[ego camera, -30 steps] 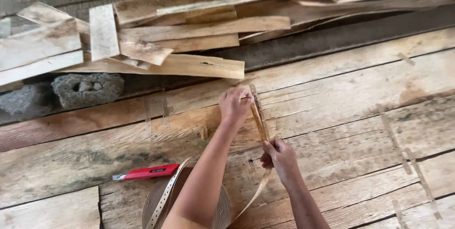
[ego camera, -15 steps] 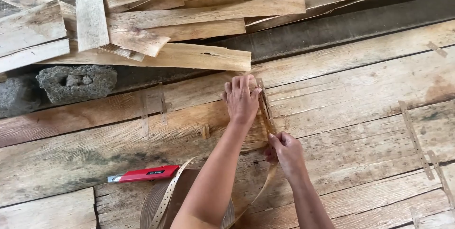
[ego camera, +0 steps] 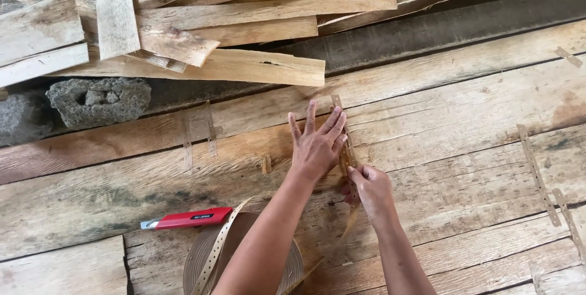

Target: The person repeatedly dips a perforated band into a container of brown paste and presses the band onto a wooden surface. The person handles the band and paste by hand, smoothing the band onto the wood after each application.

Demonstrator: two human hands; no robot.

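The right hand (ego camera: pixel 371 190) is closed in a pinch on a thin perforated strip (ego camera: pixel 345 148), which is laid lengthwise on the plank floor (ego camera: pixel 464 124). The left hand (ego camera: pixel 316 143) is pressed flat on the strip, fingers spread wider than half a second earlier. A coil of strip (ego camera: pixel 207 258) is seen below the hands, a red utility knife (ego camera: pixel 186 218) just left of the coil. No packages or signs are discernible.

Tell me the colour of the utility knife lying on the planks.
Red, with a bare metal blade end; utility knife, head view.
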